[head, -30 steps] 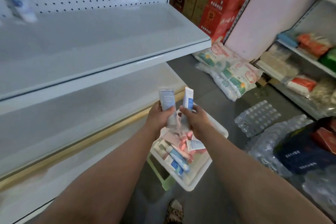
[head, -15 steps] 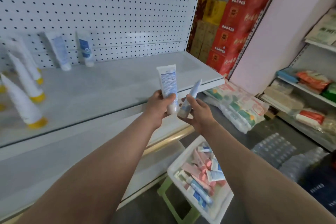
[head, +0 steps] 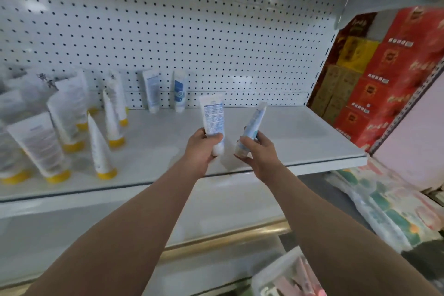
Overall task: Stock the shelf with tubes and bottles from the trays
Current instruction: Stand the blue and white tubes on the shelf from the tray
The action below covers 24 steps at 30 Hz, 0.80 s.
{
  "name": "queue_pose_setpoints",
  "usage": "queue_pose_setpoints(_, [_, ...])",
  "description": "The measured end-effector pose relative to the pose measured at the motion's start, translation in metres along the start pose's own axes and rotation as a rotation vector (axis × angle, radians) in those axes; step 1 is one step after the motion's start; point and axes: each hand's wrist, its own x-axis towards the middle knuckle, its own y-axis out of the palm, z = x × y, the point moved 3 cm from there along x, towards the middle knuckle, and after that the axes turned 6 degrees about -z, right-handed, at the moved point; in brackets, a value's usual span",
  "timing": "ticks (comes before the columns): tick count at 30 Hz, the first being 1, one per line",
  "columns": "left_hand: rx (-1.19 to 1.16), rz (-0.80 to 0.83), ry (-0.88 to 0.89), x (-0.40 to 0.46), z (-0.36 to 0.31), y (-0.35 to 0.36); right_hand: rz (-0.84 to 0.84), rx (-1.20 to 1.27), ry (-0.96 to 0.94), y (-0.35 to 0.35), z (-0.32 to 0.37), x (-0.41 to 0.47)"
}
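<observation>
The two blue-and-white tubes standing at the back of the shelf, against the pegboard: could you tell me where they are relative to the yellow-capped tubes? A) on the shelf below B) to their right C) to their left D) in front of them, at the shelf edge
B: the two blue-and-white tubes stand against the pegboard to the right of the yellow-capped tubes, on the same shelf.
</observation>
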Motion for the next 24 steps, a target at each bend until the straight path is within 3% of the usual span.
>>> queue_pose_setpoints(6, [-0.003,-0.149,0.042,0.019,-0.004,-0.03,0.067,-0.047,0.022,0.037,-0.015,0.027])
queue_pose_setpoints(11, [0.124,-0.356,0.176,0.034,-0.011,-0.061,0.122,-0.083,-0.053,0.062,-0.02,0.043])
queue_pose_setpoints(17, [0.441,-0.574,0.283,0.059,-0.023,-0.1,0.14,-0.355,-0.207,0.092,-0.037,0.064])
queue_pose_setpoints(24, [0.556,-0.644,0.306,0.089,-0.028,-0.116,0.098,-0.583,-0.298,0.125,-0.04,0.09])
